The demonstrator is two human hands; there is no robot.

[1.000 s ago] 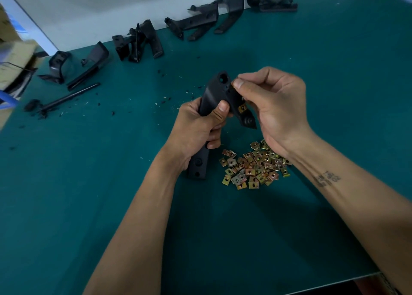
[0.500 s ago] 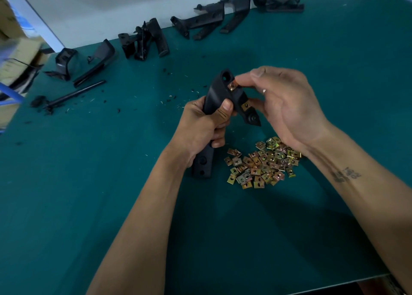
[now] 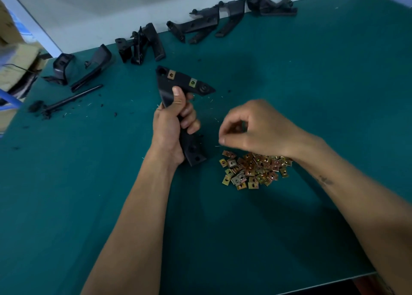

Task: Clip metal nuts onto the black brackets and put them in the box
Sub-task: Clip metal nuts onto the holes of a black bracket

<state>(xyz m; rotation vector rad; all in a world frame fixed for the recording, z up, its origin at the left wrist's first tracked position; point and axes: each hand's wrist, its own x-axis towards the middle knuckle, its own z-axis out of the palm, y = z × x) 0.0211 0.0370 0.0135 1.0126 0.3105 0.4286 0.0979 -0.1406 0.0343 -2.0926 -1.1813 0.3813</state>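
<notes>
Bracket (image 3: 178, 87) now carries two nuts; right hand (image 3: 252, 129) has left it.

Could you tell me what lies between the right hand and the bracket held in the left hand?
Nothing solid: in the head view only bare green mat with a few specks separates the right hand from the bracket.
</notes>
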